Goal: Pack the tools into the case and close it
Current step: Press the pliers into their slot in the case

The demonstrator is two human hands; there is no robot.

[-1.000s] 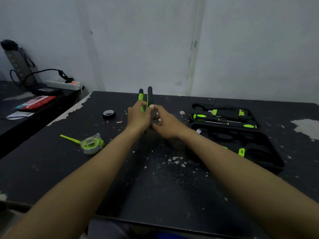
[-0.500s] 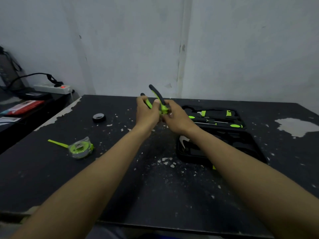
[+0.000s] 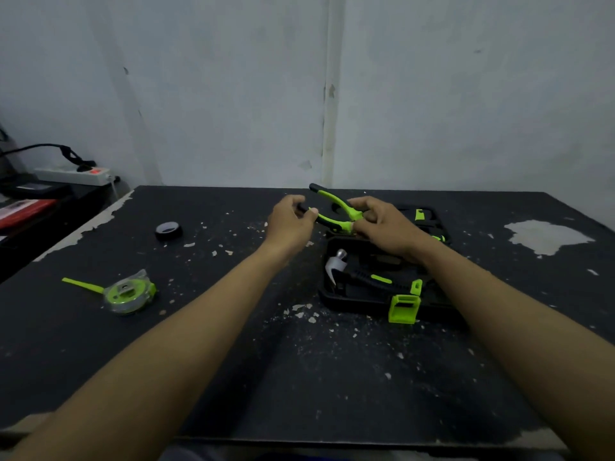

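Observation:
Green-and-black pliers (image 3: 334,207) hang in the air over the far edge of the open black tool case (image 3: 352,301), their handles spread apart and pointing left. My left hand (image 3: 291,222) pinches the end of the lower handle. My right hand (image 3: 382,224) grips the pliers near the joint. A hammer (image 3: 336,266) with a silver head lies in the case's near half, beside a green latch (image 3: 403,308). A green tape measure (image 3: 128,292) with its tape pulled out and a roll of black tape (image 3: 168,230) lie on the table to the left.
The black table (image 3: 233,361) is strewn with paint chips and has a worn pale patch (image 3: 545,236) at the far right. A side shelf at the left carries a white power strip (image 3: 71,174) and a red item (image 3: 23,211). A wall stands right behind the table.
Both hands have carried the pliers to the right, over the case. The pliers tipped from upright to nearly level and their handles spread open. The view shifted right too.

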